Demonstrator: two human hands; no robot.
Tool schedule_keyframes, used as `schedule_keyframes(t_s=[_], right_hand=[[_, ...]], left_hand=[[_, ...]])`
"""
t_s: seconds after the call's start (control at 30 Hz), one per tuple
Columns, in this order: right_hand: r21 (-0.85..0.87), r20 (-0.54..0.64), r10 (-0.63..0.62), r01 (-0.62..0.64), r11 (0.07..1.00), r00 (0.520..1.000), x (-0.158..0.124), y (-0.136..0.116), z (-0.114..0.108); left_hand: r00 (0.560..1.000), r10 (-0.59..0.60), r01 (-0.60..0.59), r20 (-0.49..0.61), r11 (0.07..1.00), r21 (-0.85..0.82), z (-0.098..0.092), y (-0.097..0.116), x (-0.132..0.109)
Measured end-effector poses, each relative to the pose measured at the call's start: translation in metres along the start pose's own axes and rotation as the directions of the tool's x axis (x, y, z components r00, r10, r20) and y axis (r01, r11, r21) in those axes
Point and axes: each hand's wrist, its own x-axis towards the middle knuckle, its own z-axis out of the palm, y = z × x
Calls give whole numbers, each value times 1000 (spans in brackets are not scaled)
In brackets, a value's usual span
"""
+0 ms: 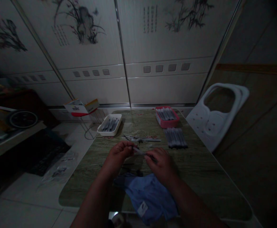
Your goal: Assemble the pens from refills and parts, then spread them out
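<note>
Between my two hands is a slim pen (138, 151) with a pale, clear-looking barrel, held above the middle of the table. My left hand (121, 155) is closed on its left end, and my right hand (161, 163) pinches the right end. The fingers hide both ends. Just beyond the hands lie loose thin pen parts (140, 139), some dark and some pale, too dim to tell apart. To the right, a row of similar pens (175, 138) lies side by side with dark ends towards me. A blue cloth (148, 196) lies at the near edge under my forearms.
A white tray (100, 130) of dark slim pieces stands at the table's far left, and a pink basket (168, 123) of pens at the far right. A white folded plastic chair (214, 117) leans beside the table (205, 171). A red stool (81, 114) carries an open box.
</note>
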Motion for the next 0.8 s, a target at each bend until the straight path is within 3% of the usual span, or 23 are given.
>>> schedule_keyframes(t_s=[0.57,0.8], right_hand=[[-20,-15,-12,12,1000,1000,-1,3,2],[-14,-10,-7,7,1000,1000,0,-2,-2]], left_hand=[[1000,26,-26,-1,998,66,6,9,-6],[998,20,-16,-55,998,63,0,1,-2]])
